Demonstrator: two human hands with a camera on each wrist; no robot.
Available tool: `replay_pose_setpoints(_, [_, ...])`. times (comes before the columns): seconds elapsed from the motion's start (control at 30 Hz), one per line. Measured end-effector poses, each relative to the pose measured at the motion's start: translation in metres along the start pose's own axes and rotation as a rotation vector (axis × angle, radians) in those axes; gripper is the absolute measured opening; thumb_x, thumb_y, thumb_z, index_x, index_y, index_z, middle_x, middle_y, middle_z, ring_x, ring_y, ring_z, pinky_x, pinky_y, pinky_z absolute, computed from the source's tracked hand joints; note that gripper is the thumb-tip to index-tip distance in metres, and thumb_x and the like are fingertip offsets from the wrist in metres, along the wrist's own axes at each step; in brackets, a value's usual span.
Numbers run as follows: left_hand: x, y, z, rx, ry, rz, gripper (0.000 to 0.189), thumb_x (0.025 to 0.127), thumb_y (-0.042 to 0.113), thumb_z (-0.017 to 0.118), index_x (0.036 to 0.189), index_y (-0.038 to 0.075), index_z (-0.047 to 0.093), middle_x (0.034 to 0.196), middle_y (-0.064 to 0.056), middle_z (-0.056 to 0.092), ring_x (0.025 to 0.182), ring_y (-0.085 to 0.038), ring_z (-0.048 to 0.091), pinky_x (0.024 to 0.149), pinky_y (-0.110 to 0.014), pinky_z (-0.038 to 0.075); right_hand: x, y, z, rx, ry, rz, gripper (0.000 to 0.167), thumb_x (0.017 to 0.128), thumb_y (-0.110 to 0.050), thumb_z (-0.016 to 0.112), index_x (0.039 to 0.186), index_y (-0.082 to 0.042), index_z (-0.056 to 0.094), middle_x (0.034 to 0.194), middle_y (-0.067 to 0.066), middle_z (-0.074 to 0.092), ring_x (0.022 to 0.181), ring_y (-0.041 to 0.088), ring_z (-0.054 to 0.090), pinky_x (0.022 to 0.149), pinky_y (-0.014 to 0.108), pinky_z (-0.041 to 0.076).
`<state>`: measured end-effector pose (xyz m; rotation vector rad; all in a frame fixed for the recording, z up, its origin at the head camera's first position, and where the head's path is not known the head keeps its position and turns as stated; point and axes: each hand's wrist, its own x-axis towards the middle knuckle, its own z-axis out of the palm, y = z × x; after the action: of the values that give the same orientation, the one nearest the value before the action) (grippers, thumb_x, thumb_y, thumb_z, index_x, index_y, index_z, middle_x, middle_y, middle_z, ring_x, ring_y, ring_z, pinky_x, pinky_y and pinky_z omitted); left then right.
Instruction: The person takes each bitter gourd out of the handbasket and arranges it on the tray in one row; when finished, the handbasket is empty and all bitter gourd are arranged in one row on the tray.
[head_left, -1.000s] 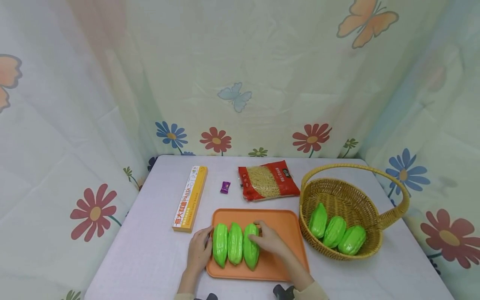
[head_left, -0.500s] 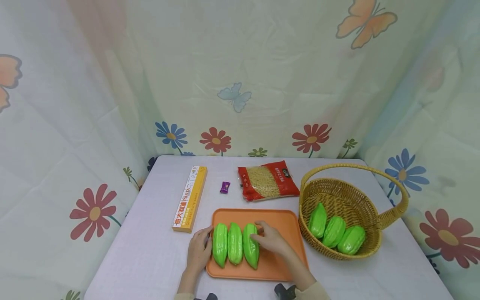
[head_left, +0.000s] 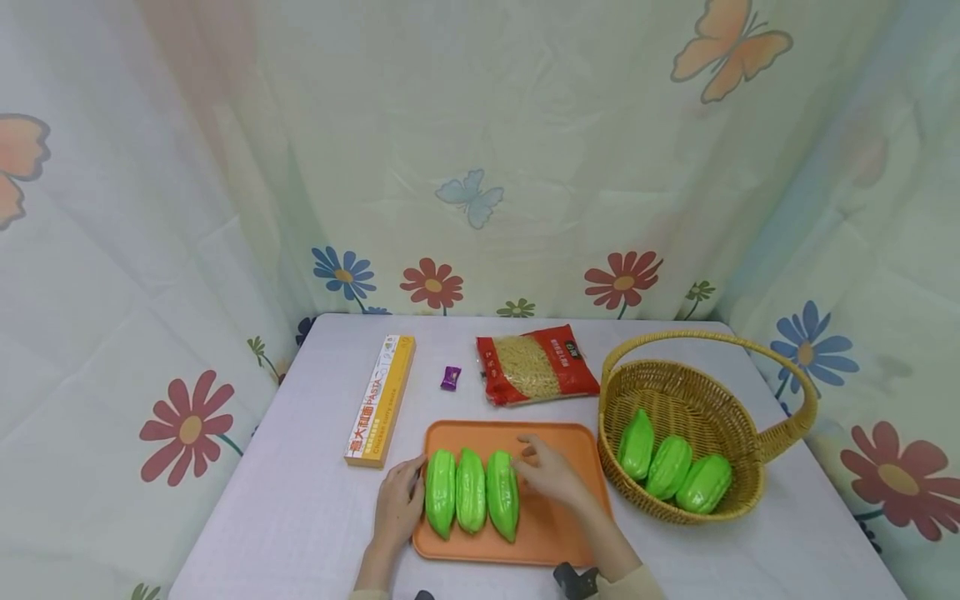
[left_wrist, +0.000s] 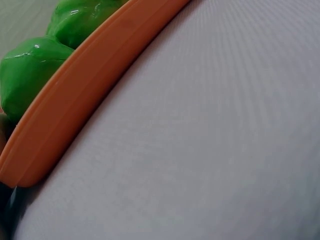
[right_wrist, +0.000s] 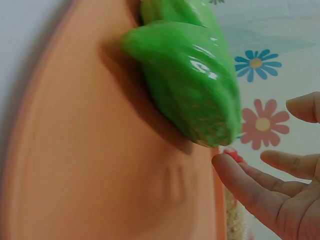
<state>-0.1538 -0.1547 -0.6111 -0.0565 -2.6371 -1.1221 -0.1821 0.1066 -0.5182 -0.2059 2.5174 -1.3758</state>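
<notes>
while the right hand (head_left: 551, 475) hangs above the orange tray (head_left: 555, 533), its fingers are loosely bent and spread from each other, and it has hold of nothing; the fingertips are just beside the right-most of three green fruits (head_left: 471, 492), with a small gap between. its forearm comes from the lower right and slants up to the left, and a dark device (head_left: 576, 581) is worn on the wrist. the left hand (head_left: 398, 504) lies at the left edge of the tray, near the left-most fruit, with its fingers somewhat bent; i cannot tell how far open it is, or whether it grips the rim. its forearm points more straight ahead. the three fruits are lying side by side on the left part of the tray. to the right, on the counter (head_left: 300, 467), a wicker basket (head_left: 697, 392) holds three more green fruits (head_left: 670, 468).
</notes>
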Motion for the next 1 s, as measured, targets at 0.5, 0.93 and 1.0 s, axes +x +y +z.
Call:
replay_pose_setpoints(0.5, [-0.001, 0.0, 0.0, 0.005, 0.02, 0.02, 0.034, 0.088, 0.009, 0.057, 0.122, 0.011, 0.059, 0.116, -0.005, 0.06, 0.111, -0.025, 0.05, 0.093, -0.046, 0.039, -0.018, -0.017, -0.062, 0.042, 0.127, -0.031, 0.037, 0.091, -0.022, 0.057, 0.123, -0.004, 0.053, 0.119, 0.019, 0.054, 0.089, 0.03, 0.061, 0.068, 0.033, 0.053])
replay_pose_setpoints(0.93, [-0.002, 0.001, 0.0, 0.01, 0.031, 0.031, 0.034, 0.088, 0.01, 0.056, 0.122, 0.01, 0.059, 0.116, -0.004, 0.06, 0.111, -0.025, 0.051, 0.093, -0.046, 0.04, -0.034, -0.007, -0.112, 0.049, 0.245, -0.008, 0.05, 0.094, -0.035, 0.048, 0.132, -0.003, 0.041, 0.129, 0.023, 0.044, 0.107, 0.038, 0.052, 0.083, 0.044, 0.049])
replay_pose_setpoints(1.0, [-0.001, 0.001, 0.0, 0.007, 0.02, 0.02, 0.034, 0.089, 0.01, 0.055, 0.122, 0.011, 0.058, 0.117, -0.004, 0.06, 0.112, -0.024, 0.05, 0.094, -0.046, 0.04, -0.036, -0.003, -0.117, 0.047, 0.262, -0.001, 0.05, 0.095, -0.033, 0.047, 0.133, -0.002, 0.04, 0.129, 0.023, 0.043, 0.109, 0.04, 0.05, 0.083, 0.045, 0.048])
